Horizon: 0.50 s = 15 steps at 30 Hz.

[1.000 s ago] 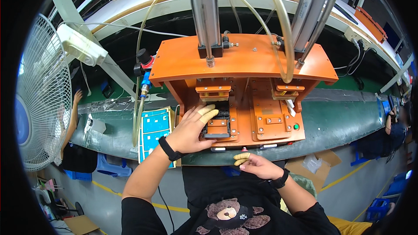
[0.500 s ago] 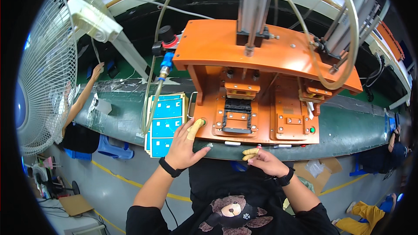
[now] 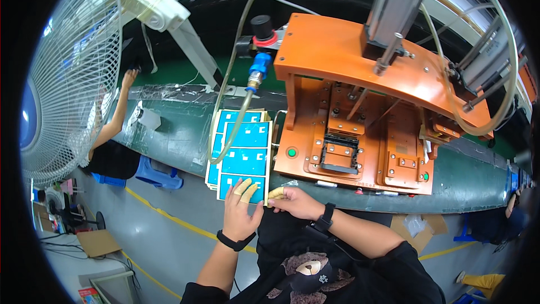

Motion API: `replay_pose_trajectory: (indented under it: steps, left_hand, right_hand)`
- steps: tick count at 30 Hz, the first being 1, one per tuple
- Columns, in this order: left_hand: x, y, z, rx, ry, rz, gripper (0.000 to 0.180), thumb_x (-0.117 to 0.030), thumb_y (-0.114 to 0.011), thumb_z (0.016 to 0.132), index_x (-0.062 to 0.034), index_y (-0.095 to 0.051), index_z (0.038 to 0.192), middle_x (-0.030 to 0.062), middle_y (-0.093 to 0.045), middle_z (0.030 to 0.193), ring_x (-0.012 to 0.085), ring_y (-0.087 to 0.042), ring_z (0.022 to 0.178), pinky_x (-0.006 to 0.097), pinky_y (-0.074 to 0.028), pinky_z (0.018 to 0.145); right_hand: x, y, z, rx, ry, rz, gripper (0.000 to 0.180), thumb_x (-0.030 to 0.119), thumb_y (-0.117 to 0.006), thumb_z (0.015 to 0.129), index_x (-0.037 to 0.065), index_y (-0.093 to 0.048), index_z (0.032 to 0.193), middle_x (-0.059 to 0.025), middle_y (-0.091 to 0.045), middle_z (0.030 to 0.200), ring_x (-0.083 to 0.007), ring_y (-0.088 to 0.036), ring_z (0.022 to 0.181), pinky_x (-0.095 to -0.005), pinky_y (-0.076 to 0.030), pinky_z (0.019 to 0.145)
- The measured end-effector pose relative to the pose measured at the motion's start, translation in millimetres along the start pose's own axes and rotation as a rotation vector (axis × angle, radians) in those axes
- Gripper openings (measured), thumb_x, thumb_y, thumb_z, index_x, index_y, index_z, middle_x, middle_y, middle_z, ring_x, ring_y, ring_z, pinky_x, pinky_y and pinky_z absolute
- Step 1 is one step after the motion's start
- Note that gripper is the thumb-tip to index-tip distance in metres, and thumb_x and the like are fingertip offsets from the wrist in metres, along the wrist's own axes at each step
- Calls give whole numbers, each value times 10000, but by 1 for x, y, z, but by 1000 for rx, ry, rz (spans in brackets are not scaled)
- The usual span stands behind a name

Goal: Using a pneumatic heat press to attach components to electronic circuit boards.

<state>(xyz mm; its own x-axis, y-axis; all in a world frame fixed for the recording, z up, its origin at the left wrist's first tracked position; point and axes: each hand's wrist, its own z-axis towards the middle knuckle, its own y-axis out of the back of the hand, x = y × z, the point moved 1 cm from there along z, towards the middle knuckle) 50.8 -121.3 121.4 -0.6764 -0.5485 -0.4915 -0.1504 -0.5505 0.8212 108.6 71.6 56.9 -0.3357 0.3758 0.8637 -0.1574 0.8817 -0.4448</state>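
Note:
On the left of the bench lies a stack of pale-edged sheets (image 3: 214, 175) with blue rectangular panels. The top sheet (image 3: 243, 154) sits askew over it, its near end reaching toward me. My left hand (image 3: 240, 217) grips this sheet's near edge, with the fingers over the blue face and the thumb by the edge. At the near right corner my right hand (image 3: 295, 203) pinches the sheet's border. Yellowish finger covers wrap some fingers of both hands. Right of the sheets stands an orange press fixture (image 3: 360, 36), with a black plastic frame (image 3: 339, 155) seated in its left station.
Green buttons (image 3: 292, 152) sit on the fixture's base. A clear air hose (image 3: 226, 95) loops down over the sheets from a blue fitting (image 3: 259, 67). A fan (image 3: 67, 79) stands at far left; beyond it another person's arm (image 3: 119, 112) reaches over the bench.
My left hand has left the fixture's green button for the sheets. My right hand has come left to the sheet's corner. The top sheet has shifted off the stack; the view has turned left.

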Motion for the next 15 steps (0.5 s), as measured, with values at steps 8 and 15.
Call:
replay_pose_trajectory:
  steps: [8,15]
  left_hand:
    - [2,-4,-8,-80,-24,-89,401,-129,-800,773,-48,-680,1146,107,-661,1197,354,-592,1235,534,-396,1088]
    - [8,1,3,-96,-27,-180,345,-60,-819,733,-31,-715,1060,134,-698,1131,355,-642,1166,462,-496,1018]
  right_hand:
    - [-8,-6,15,4,24,-37,151,115,-626,1006,7,-673,1100,-16,-699,963,-84,-623,832,-239,-519,784]
    - [-10,-11,24,-77,10,9,126,99,-637,994,0,-666,1068,-21,-695,953,-87,-636,844,-243,-525,799]
